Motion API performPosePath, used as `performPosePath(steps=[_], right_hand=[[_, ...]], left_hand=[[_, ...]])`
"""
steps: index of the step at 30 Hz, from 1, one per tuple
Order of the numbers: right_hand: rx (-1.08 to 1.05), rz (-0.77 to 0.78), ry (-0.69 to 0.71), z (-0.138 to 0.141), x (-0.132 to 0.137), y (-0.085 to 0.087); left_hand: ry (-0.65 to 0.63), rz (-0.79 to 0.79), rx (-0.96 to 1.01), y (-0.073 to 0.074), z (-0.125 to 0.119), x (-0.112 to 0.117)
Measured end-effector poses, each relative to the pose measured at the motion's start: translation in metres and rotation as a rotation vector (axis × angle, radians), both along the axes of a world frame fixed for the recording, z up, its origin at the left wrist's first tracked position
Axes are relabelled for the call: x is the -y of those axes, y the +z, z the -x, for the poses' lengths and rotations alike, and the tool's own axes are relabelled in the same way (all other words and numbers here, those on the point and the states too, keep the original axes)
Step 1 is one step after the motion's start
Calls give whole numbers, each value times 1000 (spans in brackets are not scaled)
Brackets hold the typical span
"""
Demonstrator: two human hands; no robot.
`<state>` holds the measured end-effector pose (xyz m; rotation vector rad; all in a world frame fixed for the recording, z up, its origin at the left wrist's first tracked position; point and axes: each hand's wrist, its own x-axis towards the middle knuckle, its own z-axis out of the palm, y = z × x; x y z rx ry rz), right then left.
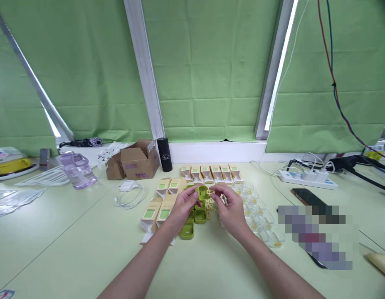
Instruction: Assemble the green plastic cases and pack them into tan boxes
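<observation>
Between my two hands, a small green square case (203, 192) is held up over the table. My left hand (185, 204) pinches the case by its left side. With thumb and fingertips my right hand (229, 206) grips a small cream ring-shaped piece (210, 192) at the case's right edge. Below them lie more green cases (187, 231) and several small cream pieces (208, 205). Opened cardboard boxes (150, 214) with green squares stand to the left, and another row of small boxes (206, 173) is behind. Clear plastic covers (275, 238) with yellow dots lie beside my right hand.
On the left are a purple water bottle (77, 170), a white charger with cable (130, 187) and a cardboard carton (139, 160). A black cylinder (164, 154) stands behind. A power strip (307, 179) and a phone (307, 197) lie on the right, near a blurred-out patch.
</observation>
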<state>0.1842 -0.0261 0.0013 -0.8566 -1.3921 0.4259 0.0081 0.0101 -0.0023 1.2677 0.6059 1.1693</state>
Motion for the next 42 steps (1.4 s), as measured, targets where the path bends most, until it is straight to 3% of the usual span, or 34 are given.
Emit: performPosePath(steps=[5, 15, 22, 42], right_hand=[[127, -102, 34, -1, -4, 3], [365, -322, -95, -6, -2, -10], [450, -358, -273, -6, -1, -13], [660, -431, -394, -8, -3, -13]], left_hand=[[4, -28, -23, -3, 1, -2], [0, -82, -89, -8, 1, -2], [-2, -65, -103, -8, -1, 0], [-18, -87, -140, 1, -5, 9]])
